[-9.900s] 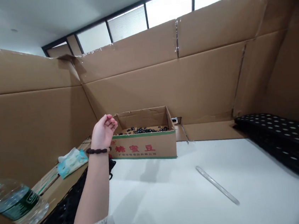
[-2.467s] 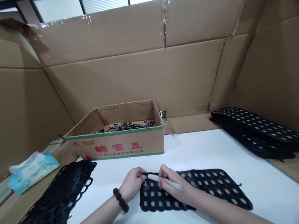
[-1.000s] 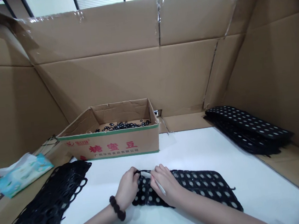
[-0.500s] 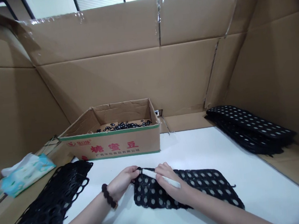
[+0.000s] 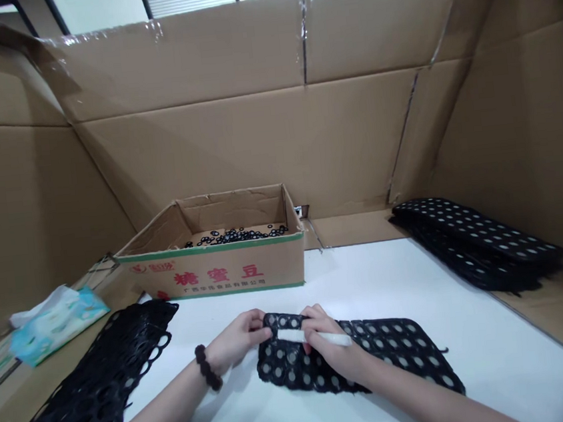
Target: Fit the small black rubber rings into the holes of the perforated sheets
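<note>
A black rubber sheet [image 5: 401, 343] with rows of pale round spots lies flat on the white table in front of me. My left hand [image 5: 237, 342] pinches its upper left corner between thumb and fingers. Wrapped round a white pen-shaped tool [image 5: 290, 335], my right hand [image 5: 332, 348] rests over the sheet's left half. The tool's left end is at the spots beside my left thumb; its exact tip is hard to make out. Part of the sheet is hidden under my right hand and forearm.
Black rings [image 5: 244, 234] lie in an open cardboard box [image 5: 212, 272] at the back. Sheets with punched-out holes [image 5: 83, 386] are heaped at left, near a tissue pack [image 5: 59, 325]. Spotted sheets [image 5: 479, 227] are stacked at right. Cardboard walls [image 5: 244, 141] surround the table.
The white tool has swung to lie flatter, and its left end has moved down and right from the sheet's top corner. My left hand still holds that corner.
</note>
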A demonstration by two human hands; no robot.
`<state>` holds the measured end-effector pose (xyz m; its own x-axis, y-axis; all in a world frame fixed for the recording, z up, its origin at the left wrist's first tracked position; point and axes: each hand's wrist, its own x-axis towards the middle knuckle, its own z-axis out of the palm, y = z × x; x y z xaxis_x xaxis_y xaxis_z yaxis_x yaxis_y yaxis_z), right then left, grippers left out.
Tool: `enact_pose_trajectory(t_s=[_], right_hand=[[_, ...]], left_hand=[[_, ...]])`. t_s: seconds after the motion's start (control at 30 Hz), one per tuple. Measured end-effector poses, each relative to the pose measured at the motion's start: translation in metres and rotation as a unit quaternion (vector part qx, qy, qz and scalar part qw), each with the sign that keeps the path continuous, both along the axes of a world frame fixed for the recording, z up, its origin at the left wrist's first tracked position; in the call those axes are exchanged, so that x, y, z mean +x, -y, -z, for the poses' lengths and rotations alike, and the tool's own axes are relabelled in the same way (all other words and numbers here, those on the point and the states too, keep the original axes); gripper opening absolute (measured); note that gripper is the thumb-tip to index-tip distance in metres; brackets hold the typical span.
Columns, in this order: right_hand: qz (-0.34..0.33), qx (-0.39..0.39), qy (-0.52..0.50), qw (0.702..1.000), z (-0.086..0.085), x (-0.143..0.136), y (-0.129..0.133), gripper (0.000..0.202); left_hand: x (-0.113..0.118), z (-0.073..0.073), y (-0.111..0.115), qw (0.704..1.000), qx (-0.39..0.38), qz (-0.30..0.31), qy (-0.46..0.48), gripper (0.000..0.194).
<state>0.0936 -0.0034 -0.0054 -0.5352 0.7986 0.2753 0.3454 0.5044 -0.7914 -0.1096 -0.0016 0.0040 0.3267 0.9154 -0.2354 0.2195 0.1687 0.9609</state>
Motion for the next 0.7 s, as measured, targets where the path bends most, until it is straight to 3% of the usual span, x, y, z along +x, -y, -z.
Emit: enact_pose_trajectory(t_s=[0.27,0.53,0.7], right_hand=[[0.022,0.024,0.03,0.999,0.0,-0.003,0.004,0.028],[0.043,0.098,0.091,0.99,-0.001,-0.009,0.008,0.024],[0.08,0.165,0.157,0.97,0.008,-0.017,0.011,0.014]], left_hand=[[-0.001,0.009,0.001,0.988,0.065,-0.028,-0.141,0.019],[0.005,0.0,0.007,0.995,0.027,-0.051,-0.082,0.025],[0.01,0.009,0.013,0.993,0.036,-0.101,-0.049,0.025]])
